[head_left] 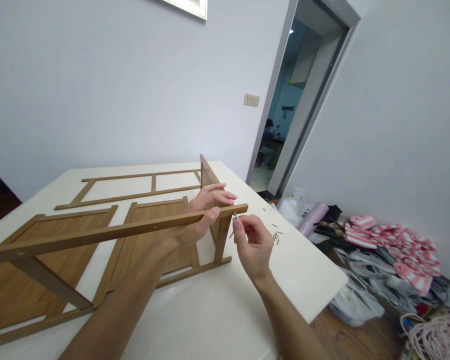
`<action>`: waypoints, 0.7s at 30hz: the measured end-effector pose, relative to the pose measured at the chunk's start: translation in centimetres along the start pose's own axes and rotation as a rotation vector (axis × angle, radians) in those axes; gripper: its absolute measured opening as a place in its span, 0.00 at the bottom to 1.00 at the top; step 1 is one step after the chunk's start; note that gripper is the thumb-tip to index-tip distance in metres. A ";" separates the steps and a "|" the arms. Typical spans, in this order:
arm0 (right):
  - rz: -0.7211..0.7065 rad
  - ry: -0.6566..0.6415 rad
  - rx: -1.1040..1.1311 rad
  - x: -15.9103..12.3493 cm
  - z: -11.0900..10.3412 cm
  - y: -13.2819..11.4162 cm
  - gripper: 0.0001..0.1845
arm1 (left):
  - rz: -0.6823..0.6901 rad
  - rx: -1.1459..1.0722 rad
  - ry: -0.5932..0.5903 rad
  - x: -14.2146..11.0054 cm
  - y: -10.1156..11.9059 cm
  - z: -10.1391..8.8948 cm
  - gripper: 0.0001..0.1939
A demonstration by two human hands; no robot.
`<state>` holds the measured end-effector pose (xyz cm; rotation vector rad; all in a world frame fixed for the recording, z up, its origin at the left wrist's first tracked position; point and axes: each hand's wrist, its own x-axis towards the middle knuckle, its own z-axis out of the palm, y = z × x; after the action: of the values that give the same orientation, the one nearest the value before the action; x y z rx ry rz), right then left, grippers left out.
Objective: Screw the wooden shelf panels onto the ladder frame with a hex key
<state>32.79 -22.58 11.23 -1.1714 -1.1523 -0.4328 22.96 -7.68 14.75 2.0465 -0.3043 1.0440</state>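
A brown wooden side frame (123,231) stands on edge on the white table, its long upper rail running toward the right. My left hand (195,230) grips this rail near its right end, thumb on the near face and fingers stretched over the far side. Beside the rail's end, my right hand (255,246) pinches a small metal screw (236,215) between thumb and fingertips. The screw's tip meets the rail; how deep it sits is hidden. An upright wooden panel (209,175) stands behind my left hand at the frame's end.
On the white table (300,270) lie several loose screws (276,236), wooden panels (150,225) and a ladder-like wooden frame (116,202). Bags and pink-striped cloth (405,250) are heaped on the floor at right. Through the doorway a person (267,142) sits in another room.
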 end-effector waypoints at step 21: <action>-0.150 -0.075 0.121 -0.6 -0.3 2.1 0.19 | -0.005 -0.010 -0.005 0.0 0.0 0.0 0.16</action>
<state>34.29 -22.22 9.71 -1.0069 -1.3191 -0.4300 22.93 -7.70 14.73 2.0398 -0.3060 1.0326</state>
